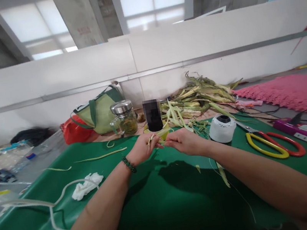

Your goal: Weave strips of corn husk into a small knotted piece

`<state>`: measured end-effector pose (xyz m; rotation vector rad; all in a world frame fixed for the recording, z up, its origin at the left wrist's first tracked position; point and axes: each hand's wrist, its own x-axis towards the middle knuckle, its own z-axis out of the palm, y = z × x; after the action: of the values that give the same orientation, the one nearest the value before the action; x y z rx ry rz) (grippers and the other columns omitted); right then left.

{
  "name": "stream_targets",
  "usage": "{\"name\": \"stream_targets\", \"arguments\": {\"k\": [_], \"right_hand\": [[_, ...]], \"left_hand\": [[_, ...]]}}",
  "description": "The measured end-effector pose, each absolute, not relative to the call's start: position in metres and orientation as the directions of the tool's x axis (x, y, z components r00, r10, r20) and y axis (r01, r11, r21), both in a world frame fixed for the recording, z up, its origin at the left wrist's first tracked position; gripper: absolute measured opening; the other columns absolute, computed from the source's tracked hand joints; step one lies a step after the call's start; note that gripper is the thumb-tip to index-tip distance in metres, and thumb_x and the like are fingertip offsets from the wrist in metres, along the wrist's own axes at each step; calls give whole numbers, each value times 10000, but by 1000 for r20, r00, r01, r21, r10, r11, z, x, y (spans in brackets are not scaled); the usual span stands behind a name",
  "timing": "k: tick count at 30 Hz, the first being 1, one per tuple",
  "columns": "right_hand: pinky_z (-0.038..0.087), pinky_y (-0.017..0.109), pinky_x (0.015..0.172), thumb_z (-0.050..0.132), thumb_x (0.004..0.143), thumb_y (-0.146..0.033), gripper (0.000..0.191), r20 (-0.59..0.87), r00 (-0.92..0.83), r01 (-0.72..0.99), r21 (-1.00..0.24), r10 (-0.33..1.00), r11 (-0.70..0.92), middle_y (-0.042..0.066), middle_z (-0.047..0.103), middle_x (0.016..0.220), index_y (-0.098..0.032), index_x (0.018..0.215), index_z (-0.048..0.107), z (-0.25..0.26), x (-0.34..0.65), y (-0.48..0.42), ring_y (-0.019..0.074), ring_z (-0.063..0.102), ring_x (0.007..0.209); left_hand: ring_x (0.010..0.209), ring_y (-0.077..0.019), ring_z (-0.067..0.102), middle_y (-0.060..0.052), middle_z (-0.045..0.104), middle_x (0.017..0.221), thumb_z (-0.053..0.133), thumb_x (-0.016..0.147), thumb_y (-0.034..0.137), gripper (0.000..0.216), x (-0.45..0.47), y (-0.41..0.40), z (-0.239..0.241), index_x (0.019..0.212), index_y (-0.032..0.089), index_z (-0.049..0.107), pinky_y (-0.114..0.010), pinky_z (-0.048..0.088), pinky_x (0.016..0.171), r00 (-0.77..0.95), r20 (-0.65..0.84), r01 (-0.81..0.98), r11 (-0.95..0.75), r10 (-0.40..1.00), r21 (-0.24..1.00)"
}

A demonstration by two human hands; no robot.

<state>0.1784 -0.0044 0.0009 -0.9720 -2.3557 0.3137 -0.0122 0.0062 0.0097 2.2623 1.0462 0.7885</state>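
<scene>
My left hand [146, 147], with a green bead bracelet [128, 164] at its wrist, is closed on a pale green leaf strip [150, 139]. My right hand [186, 141] almost meets it, its fingers curled and pinched at the strip's other side. Both hands are raised over the green mat [167, 202]. Just behind them stands a dark phone [153, 119] on a yellow holder [165, 131]. Long, light leaf strips [177, 114] rise behind my right hand. What lies inside the right fingers is mostly hidden.
White thread spool [222, 131] and scissors [269, 145] lie right. A leaf pile [202, 93], glass mug [125, 119] and green bag [98, 110] stand behind. Left are crumpled tissue [86, 186] and a white cable [52, 218]; far right, a purple device [304, 130].
</scene>
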Motion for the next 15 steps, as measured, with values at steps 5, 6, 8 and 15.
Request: {"name": "stream_targets", "arguments": {"k": [5,6,8,15], "right_hand": [[260,216,503,485,847,-244,326,402,-551,566,-464,731,682,-34,429,499,-166,533,442,2,179,-2,78,362,485],[262,215,496,488,844,-255,340,390,-541,562,-491,745,665,-36,417,488,-167,522,427,2,178,-2,77,358,479],[284,207,482,481,846,-284,325,335,-531,527,-589,778,613,-35,444,489,-168,544,449,2,177,-2,78,392,471],[347,198,458,452,861,-373,312,244,-610,364,-759,754,540,-22,513,510,-160,652,543,-1,175,-3,90,470,461]], "left_hand": [[663,-192,674,-40,643,631,461,830,516,362,-9,5,6,669,192,461,-276,522,589,480,246,379,-452,842,808],[657,-190,672,-37,642,635,469,823,523,361,-8,4,6,684,190,461,-281,527,592,469,234,348,-422,852,838],[661,-183,668,-36,643,658,470,823,524,359,-7,3,6,711,183,471,-287,531,610,476,218,312,-396,852,864],[613,-156,631,-7,594,646,432,853,505,364,-9,1,11,713,171,467,-253,480,575,585,328,380,-608,741,697]]}}
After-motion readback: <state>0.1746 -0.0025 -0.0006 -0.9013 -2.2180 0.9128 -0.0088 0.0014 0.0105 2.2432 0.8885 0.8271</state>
